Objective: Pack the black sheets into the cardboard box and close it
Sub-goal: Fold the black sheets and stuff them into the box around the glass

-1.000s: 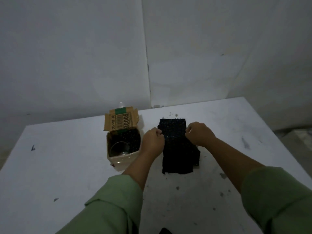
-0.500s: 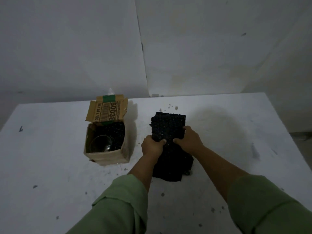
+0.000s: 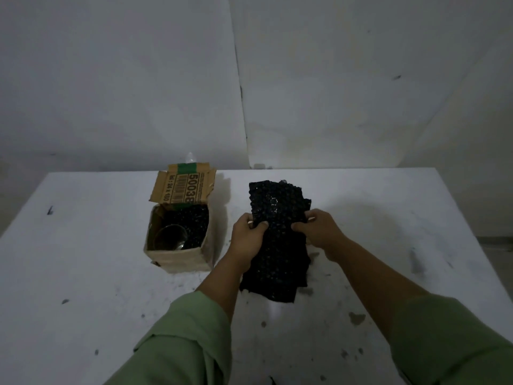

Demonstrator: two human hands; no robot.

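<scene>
Gripping black sheets (image 3: 277, 234) by both side edges, left hand (image 3: 248, 238) and right hand (image 3: 319, 232) clamped on them, stack on white table (image 3: 83, 273), open cardboard box (image 3: 177, 232) just left

One camera only, on my head, looking forward and down across the bench (image 3: 83, 273) toward the far wall (image 3: 111, 79). It's close over my forearms; nothing here overlaps with a second view.
</scene>
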